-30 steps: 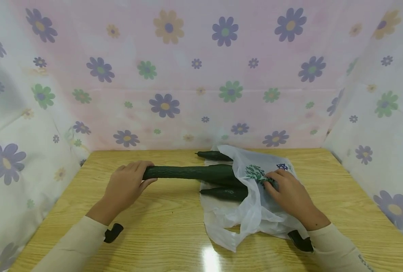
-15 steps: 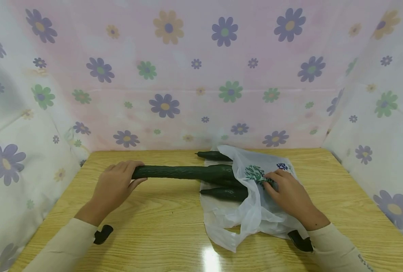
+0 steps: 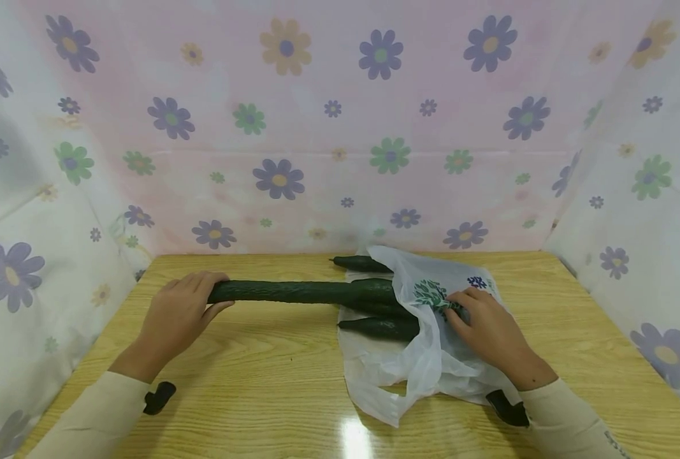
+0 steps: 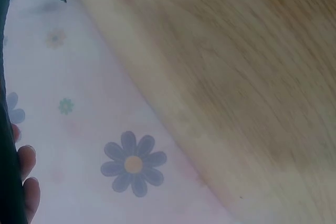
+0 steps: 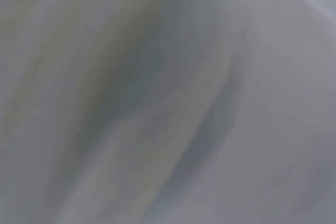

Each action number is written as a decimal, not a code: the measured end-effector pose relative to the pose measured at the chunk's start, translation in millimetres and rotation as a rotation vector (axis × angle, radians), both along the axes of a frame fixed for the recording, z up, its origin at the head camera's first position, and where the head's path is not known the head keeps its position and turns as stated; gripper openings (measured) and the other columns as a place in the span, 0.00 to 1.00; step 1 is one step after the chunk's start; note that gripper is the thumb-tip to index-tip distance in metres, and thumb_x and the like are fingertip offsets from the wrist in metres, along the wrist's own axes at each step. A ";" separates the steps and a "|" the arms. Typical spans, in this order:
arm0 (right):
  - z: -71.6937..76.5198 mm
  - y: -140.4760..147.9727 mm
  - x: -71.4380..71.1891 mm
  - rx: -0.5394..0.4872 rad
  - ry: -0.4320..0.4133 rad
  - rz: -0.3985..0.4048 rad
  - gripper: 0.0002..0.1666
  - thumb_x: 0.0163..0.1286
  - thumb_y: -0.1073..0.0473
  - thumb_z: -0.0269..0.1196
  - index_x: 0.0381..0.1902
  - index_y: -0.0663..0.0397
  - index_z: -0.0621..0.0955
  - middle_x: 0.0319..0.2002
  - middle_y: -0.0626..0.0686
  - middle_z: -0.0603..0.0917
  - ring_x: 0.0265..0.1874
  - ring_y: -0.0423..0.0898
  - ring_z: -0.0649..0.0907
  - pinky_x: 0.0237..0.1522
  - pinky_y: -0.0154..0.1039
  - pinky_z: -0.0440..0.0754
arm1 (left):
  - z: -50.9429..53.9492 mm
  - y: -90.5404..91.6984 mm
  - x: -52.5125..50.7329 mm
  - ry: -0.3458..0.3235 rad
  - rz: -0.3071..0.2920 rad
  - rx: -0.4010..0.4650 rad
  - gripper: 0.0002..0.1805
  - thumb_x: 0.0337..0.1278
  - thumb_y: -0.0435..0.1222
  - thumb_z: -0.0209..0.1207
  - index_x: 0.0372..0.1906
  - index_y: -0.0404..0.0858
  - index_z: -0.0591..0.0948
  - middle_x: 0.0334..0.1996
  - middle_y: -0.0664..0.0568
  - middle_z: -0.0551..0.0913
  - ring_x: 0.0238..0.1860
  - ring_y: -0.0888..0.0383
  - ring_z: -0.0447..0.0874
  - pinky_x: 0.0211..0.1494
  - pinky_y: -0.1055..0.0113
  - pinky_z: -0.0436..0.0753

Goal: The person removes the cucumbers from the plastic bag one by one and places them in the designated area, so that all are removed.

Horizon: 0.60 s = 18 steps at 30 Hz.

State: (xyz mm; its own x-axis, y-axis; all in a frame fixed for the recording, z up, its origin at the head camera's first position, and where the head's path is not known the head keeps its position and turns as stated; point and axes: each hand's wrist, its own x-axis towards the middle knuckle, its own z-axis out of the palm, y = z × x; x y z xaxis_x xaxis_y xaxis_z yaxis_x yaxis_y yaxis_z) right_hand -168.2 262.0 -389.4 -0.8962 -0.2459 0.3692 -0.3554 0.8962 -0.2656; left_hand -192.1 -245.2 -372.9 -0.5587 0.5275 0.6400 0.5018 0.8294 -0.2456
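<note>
In the head view my left hand (image 3: 176, 319) grips the left end of a long dark green cucumber (image 3: 282, 291), which lies level and points right toward a white plastic bag (image 3: 431, 373). The left wrist view shows fingertips (image 4: 29, 163) curled round the cucumber's side. More cucumbers stick partly out of the bag's mouth: one at the back (image 3: 359, 263), one in front (image 3: 380, 327), and a thick one in the middle. My right hand (image 3: 491, 328) grips the bag near its printed green leaves, with a dark shape showing through beneath the fingers. Only blurred white plastic fills the right wrist view.
The bag lies on a wood-grain table (image 3: 259, 395), its handles (image 3: 374, 401) spread toward the front. A flowered curtain (image 3: 317, 217) stands along the table's back edge and both sides.
My left hand has moved left with the cucumber, drawing it farther from the bag. The right hand, the bag and the other cucumbers have stayed in place.
</note>
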 end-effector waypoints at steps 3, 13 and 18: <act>0.2 0.0 0.6 0.000 -0.002 0.000 0.11 0.70 0.60 0.65 0.47 0.60 0.85 0.44 0.58 0.85 0.45 0.58 0.84 0.45 0.57 0.83 | -1.0 -4.3 -0.5 0.012 -0.002 -0.005 0.39 0.75 0.63 0.31 0.53 0.34 0.78 0.38 0.43 0.86 0.35 0.47 0.87 0.35 0.51 0.85; 1.6 -0.5 -0.4 0.014 -0.009 0.004 0.12 0.70 0.60 0.64 0.48 0.60 0.85 0.45 0.59 0.85 0.47 0.59 0.83 0.47 0.59 0.82 | -2.1 -17.3 3.4 0.002 0.018 0.007 0.39 0.74 0.64 0.32 0.53 0.35 0.78 0.39 0.42 0.86 0.36 0.45 0.87 0.35 0.49 0.85; 0.6 -0.4 -0.5 0.012 -0.013 0.001 0.12 0.70 0.59 0.64 0.48 0.60 0.85 0.45 0.58 0.85 0.46 0.59 0.84 0.46 0.58 0.83 | 2.4 -20.9 3.4 0.034 0.014 -0.013 0.39 0.75 0.63 0.31 0.52 0.34 0.79 0.37 0.42 0.87 0.33 0.45 0.87 0.32 0.51 0.84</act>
